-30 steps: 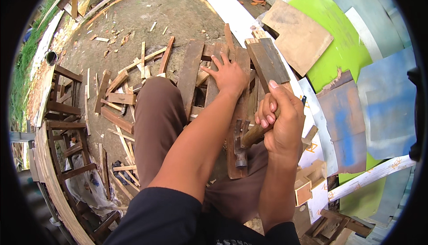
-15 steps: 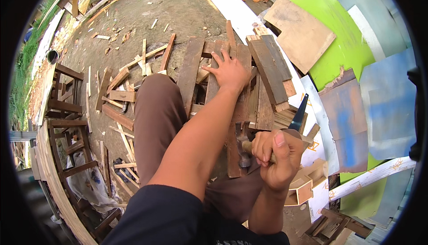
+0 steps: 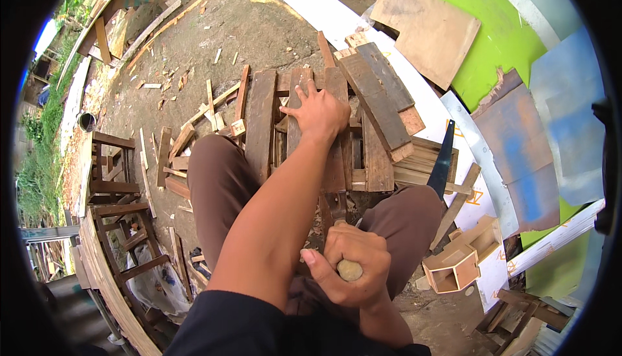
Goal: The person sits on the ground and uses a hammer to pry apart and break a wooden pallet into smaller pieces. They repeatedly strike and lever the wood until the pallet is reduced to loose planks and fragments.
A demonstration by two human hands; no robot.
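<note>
My left hand (image 3: 317,113) lies flat with its fingers spread on the slats of a dark brown wooden piece (image 3: 261,119), which stands in front of my knees. In my right hand (image 3: 359,252) is a hammer (image 3: 350,270), gripped by its wooden handle, whose round butt end faces up toward me. Most of the hammer's head is hidden behind the fist, below the near end of a slat. Two loose boards (image 3: 372,100) rest on the right side of the slatted piece.
A handsaw (image 3: 442,161) stands beside my right knee, near stacked wood strips (image 3: 424,161). Farther right are a small wooden box (image 3: 453,268), a tan panel (image 3: 424,32) and a green sheet (image 3: 499,29). Slatted wooden frames (image 3: 120,210) and scattered offcuts lie to the left.
My right hand has moved left and turned, bringing the hammer's butt end toward me and its head out of clear sight. My left hand keeps its place on the slats. The view has shifted slightly.
</note>
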